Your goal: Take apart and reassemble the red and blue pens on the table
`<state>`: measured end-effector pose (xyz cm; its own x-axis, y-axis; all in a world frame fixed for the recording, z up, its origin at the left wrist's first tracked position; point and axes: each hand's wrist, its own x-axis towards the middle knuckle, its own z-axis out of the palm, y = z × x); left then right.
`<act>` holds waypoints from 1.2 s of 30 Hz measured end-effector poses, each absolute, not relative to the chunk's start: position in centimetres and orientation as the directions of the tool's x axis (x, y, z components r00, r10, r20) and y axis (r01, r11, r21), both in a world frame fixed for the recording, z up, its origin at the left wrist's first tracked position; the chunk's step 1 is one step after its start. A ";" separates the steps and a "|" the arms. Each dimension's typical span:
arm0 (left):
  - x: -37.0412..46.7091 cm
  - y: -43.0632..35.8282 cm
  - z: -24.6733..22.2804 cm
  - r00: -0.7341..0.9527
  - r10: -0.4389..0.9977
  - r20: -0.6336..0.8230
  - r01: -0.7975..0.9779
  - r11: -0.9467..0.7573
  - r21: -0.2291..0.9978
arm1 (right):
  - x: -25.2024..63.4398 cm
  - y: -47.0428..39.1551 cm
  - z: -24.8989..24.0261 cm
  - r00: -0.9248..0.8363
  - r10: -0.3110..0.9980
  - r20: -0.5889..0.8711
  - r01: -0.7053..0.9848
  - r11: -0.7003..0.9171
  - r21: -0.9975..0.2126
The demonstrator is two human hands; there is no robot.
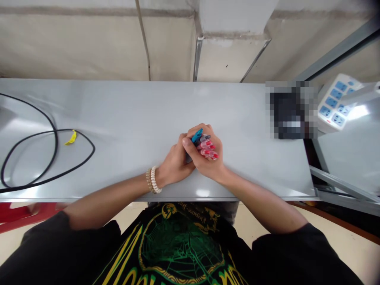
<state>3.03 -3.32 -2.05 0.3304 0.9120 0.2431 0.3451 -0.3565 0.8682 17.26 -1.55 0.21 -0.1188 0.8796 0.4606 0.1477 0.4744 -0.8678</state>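
My left hand (174, 163) and my right hand (210, 167) are clasped together above the front half of the grey table (118, 114). Between them is a bundle of pens, held with the tips or caps pointing away from me. A blue pen (197, 136) sticks out on the left of the bundle, beside a dark grey one (204, 138). Several red pens with clear pinkish caps (208, 149) lie to the right. The fingers of both hands are closed around the bundle, and most of the barrels are hidden.
A black cable (56, 146) with a yellow tag (71, 137) loops over the table's left side. At the right end sits a dark, pixelated object (286, 114). Beyond it are a white power strip (337, 102) with blue sockets and a metal frame (341, 180).
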 end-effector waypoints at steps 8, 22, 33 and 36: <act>3.4 -2.6 -2.3 0.281 0.920 0.272 0.201 -0.334 0.921 | 17.0 -1.1 -0.2 -0.178 0.834 0.522 0.261 0.551 -0.792; 3.0 -2.8 -1.5 0.302 0.938 0.171 0.294 -0.262 0.919 | 17.2 -1.5 0.4 -0.158 0.873 0.461 0.219 0.487 -0.846; 3.4 -3.3 -1.6 0.265 0.880 0.394 0.287 -0.462 0.839 | 17.1 -1.5 0.4 -0.120 0.718 0.686 0.264 0.689 -0.675; 3.3 -3.3 -2.3 0.285 0.899 0.332 0.218 -0.399 0.891 | 17.0 -1.5 0.1 -0.166 0.750 0.640 0.292 0.657 -0.695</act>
